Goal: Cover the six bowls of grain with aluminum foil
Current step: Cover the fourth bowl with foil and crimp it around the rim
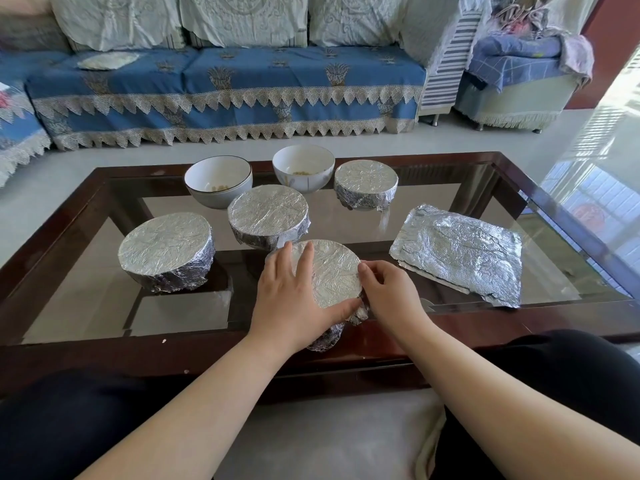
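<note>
Six bowls stand on the glass coffee table (104,306). Foil covers the left bowl (165,249), the middle bowl (267,213), the far right bowl (365,183) and the near bowl (334,271). Two white bowls at the back, one on the left (218,180) and one on the right (304,166), are uncovered with a little grain inside. My left hand (291,296) lies flat on the near bowl's foil top, thumb along its front edge. My right hand (388,292) pinches the foil at that bowl's right rim.
A stack of crumpled foil sheets (460,251) lies on the table to the right. The table has a dark wooden frame (519,164). A blue-covered sofa (225,88) runs along the back, and my knees sit against the table's near edge.
</note>
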The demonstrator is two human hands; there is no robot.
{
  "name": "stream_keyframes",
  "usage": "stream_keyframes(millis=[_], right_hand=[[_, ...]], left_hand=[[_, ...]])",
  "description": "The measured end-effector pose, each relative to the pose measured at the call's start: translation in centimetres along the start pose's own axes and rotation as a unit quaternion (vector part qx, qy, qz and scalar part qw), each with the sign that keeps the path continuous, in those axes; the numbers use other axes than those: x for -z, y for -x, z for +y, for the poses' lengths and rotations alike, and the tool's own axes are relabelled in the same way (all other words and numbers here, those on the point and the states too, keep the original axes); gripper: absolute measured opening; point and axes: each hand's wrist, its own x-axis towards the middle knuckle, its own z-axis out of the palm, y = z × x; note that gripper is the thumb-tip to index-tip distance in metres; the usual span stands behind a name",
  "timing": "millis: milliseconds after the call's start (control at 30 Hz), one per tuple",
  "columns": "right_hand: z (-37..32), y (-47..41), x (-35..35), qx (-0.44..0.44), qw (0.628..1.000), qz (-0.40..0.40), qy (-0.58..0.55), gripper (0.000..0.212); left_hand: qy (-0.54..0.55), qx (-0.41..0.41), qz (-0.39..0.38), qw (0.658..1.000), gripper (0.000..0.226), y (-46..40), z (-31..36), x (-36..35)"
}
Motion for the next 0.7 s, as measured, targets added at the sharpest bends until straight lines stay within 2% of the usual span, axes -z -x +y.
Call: stream_keyframes(millis=[100,300,400,500,567,633,700], right_hand=[[0.0,-0.2,-0.4,0.008,1.0,-0.015,-0.009,0.026],[-0.5,-1.1,0.0,0.016,0.999,-0.02,-0.023,0.021],[-0.4,-1.4,0.0,0.014,0.999,-0.029,-0.019,0.018],[-0.1,-0.8,-0.4,-0.001,0.994,-0.028,-0.104,0.025],[-0.1,0.1,-0.7,-0.009,0.982,-0.026,-0.187,0.028],[0.0,0.9,-0.9,-0.015,0.964,-0.037,-0.263,0.027],[0.3,1.6,-1.5,-0.005,0.959,-0.046,-0.278,0.031]], left_hand=[[0.009,0.017,0.007,1.0,0.136,0.1,0.5,0.0],[-0.033,0.011,-0.075,0.997,0.109,0.1,0.0,1.7],[-0.087,0.004,-0.063,0.994,0.117,0.2,-0.2,1.8],[-0.091,-0.002,-0.043,0.995,0.126,0.2,-0.3,1.3],[-0.051,-0.002,-0.043,0.998,0.13,0.1,-0.5,1.1],[-0.004,0.002,-0.041,0.999,0.128,0.2,-0.5,1.0],[0.013,0.004,-0.038,0.999,0.124,0.3,-0.3,1.1]])
